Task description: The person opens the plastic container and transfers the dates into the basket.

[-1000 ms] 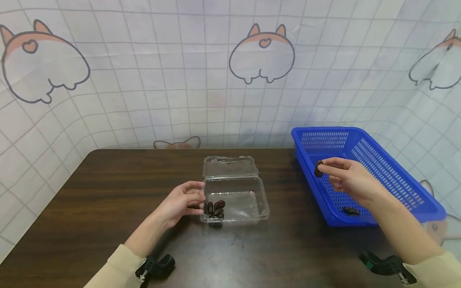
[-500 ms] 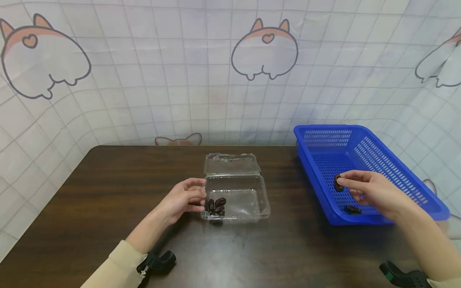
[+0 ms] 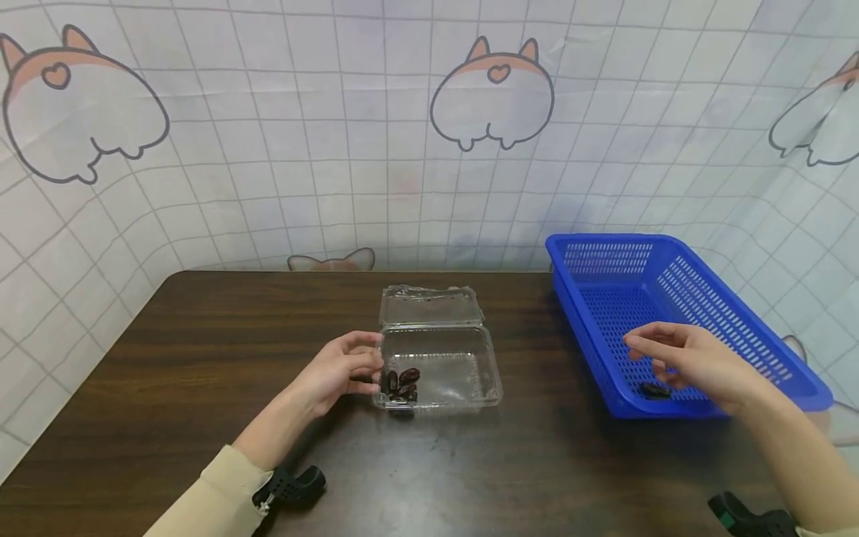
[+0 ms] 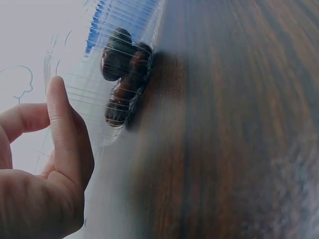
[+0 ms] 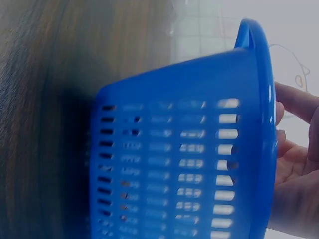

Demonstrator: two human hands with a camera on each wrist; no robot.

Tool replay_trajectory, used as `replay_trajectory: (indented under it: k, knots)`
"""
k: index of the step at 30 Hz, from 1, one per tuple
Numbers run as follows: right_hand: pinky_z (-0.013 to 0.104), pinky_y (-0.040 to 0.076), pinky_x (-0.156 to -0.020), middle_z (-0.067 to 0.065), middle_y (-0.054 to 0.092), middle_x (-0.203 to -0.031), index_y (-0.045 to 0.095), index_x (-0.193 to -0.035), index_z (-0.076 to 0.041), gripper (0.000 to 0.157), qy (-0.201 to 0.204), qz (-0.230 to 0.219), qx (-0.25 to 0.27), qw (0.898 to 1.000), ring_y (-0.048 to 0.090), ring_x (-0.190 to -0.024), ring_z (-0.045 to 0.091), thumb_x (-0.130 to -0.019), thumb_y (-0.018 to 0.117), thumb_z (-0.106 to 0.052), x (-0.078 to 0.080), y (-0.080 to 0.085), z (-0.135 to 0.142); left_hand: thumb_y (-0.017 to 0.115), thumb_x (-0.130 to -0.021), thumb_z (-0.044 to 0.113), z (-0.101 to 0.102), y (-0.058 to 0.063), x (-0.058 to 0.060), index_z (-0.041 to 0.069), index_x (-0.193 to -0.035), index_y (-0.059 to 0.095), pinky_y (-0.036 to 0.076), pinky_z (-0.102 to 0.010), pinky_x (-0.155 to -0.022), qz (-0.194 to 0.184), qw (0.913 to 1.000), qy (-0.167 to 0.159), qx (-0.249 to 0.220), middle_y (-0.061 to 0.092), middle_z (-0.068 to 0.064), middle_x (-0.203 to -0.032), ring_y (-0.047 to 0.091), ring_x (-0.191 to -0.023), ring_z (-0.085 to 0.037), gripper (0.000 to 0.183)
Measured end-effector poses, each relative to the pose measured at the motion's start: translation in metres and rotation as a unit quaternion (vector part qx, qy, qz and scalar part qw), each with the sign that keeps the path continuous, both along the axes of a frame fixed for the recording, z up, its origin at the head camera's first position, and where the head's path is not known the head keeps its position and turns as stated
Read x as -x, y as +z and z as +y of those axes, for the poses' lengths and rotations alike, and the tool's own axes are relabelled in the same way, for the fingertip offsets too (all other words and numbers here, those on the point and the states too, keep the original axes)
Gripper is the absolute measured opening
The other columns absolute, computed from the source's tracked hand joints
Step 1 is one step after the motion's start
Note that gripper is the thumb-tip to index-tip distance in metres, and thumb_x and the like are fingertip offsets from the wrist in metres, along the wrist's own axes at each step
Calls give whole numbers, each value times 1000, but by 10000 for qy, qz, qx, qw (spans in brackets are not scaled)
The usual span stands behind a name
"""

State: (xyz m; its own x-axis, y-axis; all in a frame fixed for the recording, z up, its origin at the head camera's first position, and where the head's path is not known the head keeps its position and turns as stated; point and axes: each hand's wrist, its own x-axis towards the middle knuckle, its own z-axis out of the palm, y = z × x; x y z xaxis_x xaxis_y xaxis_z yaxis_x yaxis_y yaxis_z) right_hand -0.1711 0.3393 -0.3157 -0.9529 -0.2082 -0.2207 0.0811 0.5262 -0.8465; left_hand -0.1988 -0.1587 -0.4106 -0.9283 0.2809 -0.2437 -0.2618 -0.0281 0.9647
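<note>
My left hand (image 3: pixel 338 371) holds the left rim of a clear plastic clamshell box (image 3: pixel 456 377), whose lid is folded back. Several dark brown dates (image 3: pixel 408 377) lie in the box's near left corner; in the left wrist view dates (image 4: pixel 117 55) show through its wall. Over the blue basket (image 3: pixel 584 343) hovers my right hand (image 3: pixel 691 358), with nothing seen between its loosely bent fingers. A dark date (image 3: pixel 654 391) rests on the basket floor below it. In the right wrist view the basket wall (image 5: pixel 174 79) hides part of the hand (image 5: pixel 299 154).
Box and basket stand apart on a dark wooden table (image 3: pixel 235 335), the basket at the right. A white grid-patterned cloth (image 3: pixel 322 134) with cartoon animals hangs behind. Black straps with camera mounts (image 3: pixel 288 488) sit on the wrists.
My right hand has moved right and slightly down over the basket and let go of the date it pinched. The left hand has stayed at the box.
</note>
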Motion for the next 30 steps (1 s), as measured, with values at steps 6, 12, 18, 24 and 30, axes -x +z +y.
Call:
replay_trajectory:
  k: [6,12,18,24,30]
  knots:
    - [35,44,-54,16,63,-111,58,-134,2,49,121,186,-74,9997,51,-68,20,-107,57,-38,-1,9,-23,63,-97,3,1,-1,0,-4,-146,43,61,-32,-70,-21,10000,-71,-14,59,-10,-104,63,-81,-18,53]
    - [33,45,-58,20,63,-112,60,-132,0,46,466,404,14,9981,52,-70,21,-105,60,-38,5,20,-53,63,-97,3,-1,1,0,-5,-146,42,61,-32,-70,17,10000,-77,-8,59,-10,-103,63,-80,-18,54]
    - [30,41,-55,16,65,-104,61,-129,-2,40,794,252,325,9960,48,-65,17,-104,63,-33,13,19,-90,62,-97,2,-1,2,-1,-4,-147,41,61,-32,-70,3,9999,-105,-28,59,-9,-102,62,-80,-17,55]
    - [29,44,-56,17,68,-103,62,-128,-1,37,1243,72,437,9913,52,-66,20,-105,62,-29,24,11,-124,61,-96,2,-2,2,0,-3,-147,41,61,-32,-72,53,9999,-132,23,59,-12,-108,63,-83,-17,55]
    - [26,41,-53,18,68,-102,65,-124,-1,29,1537,-174,630,9860,52,-65,20,-105,62,-22,33,-6,-156,61,-97,2,0,2,1,-3,-147,41,61,-32,-71,35,9999,-140,3,58,-12,-108,63,-82,-17,55]
